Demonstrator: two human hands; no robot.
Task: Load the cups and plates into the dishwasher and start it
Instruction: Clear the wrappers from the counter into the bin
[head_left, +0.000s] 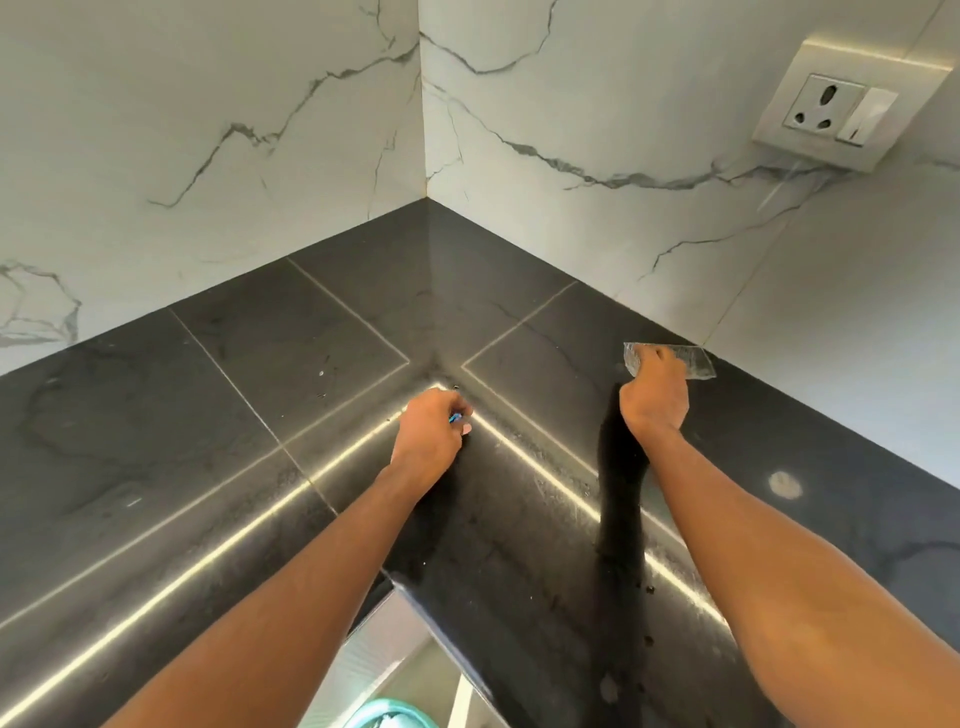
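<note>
Looks like detergent prep: right hand (655, 402) grips a clear wrapper (696, 364) above the tabletop (208, 415), left hand (428, 439) fingers pinch a small blue bit (455, 417), with cups, plates and dishwasher all out of view.

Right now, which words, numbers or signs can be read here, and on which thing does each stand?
None can be read.
The wall socket bears no print; the clear wrapper in the right hand shows none; the blue bit in the left hand is too small to tell.

Glossy black stone counter (208, 364), polished white veined marble walls (208, 104), clear crinkled plastic wrapper (696, 361).
</note>
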